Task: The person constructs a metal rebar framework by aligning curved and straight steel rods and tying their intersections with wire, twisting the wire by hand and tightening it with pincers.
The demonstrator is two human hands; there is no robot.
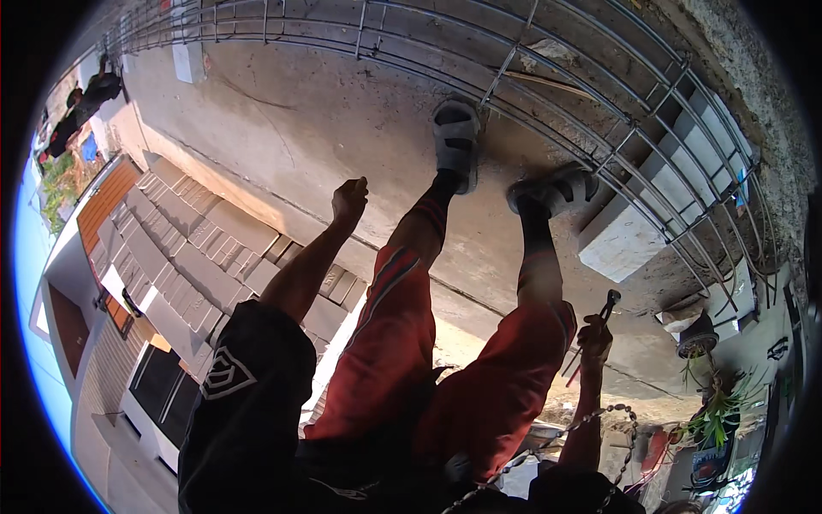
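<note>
My right hand is closed around steel pincers, jaws pointing away from me and the handles, one reddish, showing below the fist. It is beside my right knee, apart from the steel rebar cage that runs across the far side of the view. My left hand hangs over the concrete floor left of my left shin, with its fingers curled in. No object shows in it. My sandals stand at the cage's near edge.
A white block sits under the cage at right, and another white block at far left. Stacked blocks line the left side. A potted plant is at right. Another person is far left. A beaded cord crosses the lower view.
</note>
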